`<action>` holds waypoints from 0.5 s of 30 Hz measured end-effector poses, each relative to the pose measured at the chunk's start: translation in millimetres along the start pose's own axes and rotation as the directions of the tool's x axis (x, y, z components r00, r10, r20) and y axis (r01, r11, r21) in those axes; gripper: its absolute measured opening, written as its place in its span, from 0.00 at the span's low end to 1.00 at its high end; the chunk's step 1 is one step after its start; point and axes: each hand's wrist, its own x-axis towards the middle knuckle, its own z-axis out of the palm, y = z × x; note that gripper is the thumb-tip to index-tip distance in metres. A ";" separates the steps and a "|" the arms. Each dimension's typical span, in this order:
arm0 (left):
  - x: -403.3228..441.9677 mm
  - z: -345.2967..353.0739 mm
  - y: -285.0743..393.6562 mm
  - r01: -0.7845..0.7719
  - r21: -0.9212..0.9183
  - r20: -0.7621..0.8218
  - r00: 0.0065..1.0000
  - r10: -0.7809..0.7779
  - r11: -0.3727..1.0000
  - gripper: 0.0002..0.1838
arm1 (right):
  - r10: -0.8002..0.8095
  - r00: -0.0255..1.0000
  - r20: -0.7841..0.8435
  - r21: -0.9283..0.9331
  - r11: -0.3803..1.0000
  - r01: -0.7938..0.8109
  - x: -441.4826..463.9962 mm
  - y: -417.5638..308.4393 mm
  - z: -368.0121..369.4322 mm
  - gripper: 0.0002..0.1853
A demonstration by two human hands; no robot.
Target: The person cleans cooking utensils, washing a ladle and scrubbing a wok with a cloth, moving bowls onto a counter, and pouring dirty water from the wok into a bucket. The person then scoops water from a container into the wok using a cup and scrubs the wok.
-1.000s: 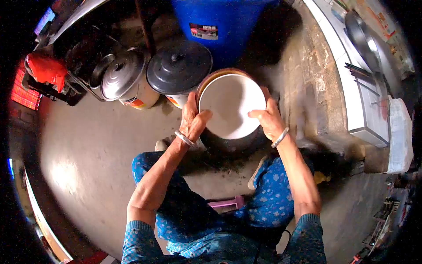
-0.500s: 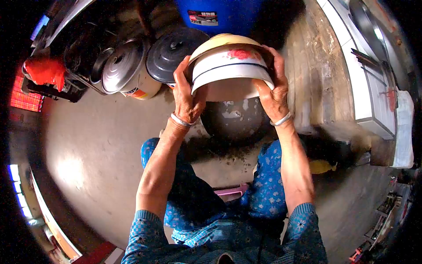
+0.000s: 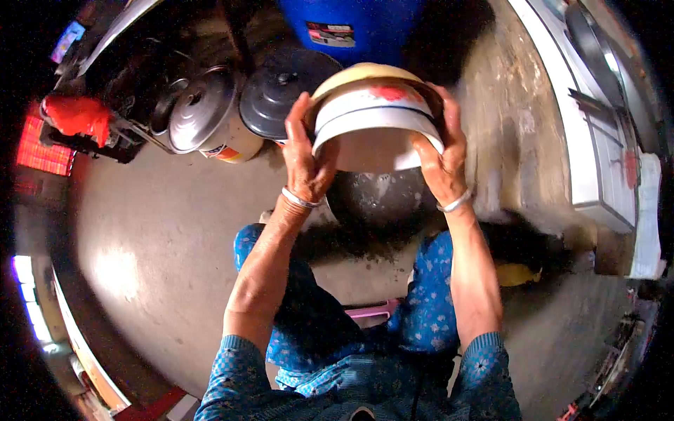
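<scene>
A white bowl with red flowers and a dark blue line (image 3: 372, 116) is tipped on its side between my hands, its opening facing me. Behind and around it sits a yellowish bowl (image 3: 368, 72). My left hand (image 3: 305, 154) grips both bowls at their left side, thumb at the white rim. On the right side my right hand (image 3: 446, 151) holds them the same way, fingers on the outer bowl. Below the bowls is a dark, wet-looking basin (image 3: 382, 203) on the floor, partly hidden by them.
Two lidded buckets, one with a silver lid (image 3: 201, 112) and one with a black lid (image 3: 284, 88), stand at the upper left. A blue barrel (image 3: 351, 42) is behind. On the right is a white-tiled ledge (image 3: 562, 105). A pink stool part (image 3: 372, 311) shows between the knees.
Since a second ago both hands have tipped the bowls from facing up to lying sideways, with the basin coming into view beneath. In the last half second they have shifted only slightly.
</scene>
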 end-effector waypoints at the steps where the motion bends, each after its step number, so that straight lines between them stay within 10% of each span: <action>1: 0.1 -1.0 -6.4 -0.067 0.100 0.004 0.998 0.067 0.993 0.34 | 0.047 0.999 -0.012 0.052 0.998 -0.047 -0.4 -1.6 1.4 0.26; 15: -6.0 6.0 -7.1 -0.073 0.096 0.014 0.997 0.071 0.993 0.33 | 0.081 0.997 -0.008 0.050 0.995 -0.081 -6.5 1.7 -5.0 0.30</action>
